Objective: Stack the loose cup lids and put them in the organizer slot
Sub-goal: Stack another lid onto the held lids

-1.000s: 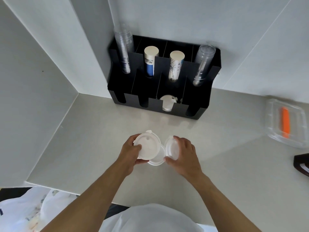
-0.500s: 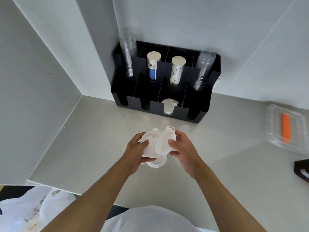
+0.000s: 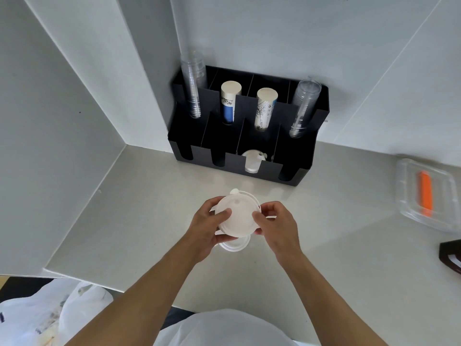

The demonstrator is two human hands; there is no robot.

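Lower lid (image 3: 234,245) mostly hidden under held stack (image 3: 238,216); dark object (image 3: 451,255) cut off at right edge.

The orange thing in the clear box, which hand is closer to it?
Right. The right hand is on the side of the orange thing, though still well apart from it; the left hand is farther, across the held lids.

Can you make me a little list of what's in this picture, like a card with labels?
left hand: holds the lids from the left
right hand: holds the lids from the right
lids: white, stacked, between both hands above the counter
loose lid: on the counter, under the hands
organizer: black, against the wall
front slot: already has white lids
back slots: two clear cup stacks, two paper cup stacks
tray: clear, far right, orange thing inside
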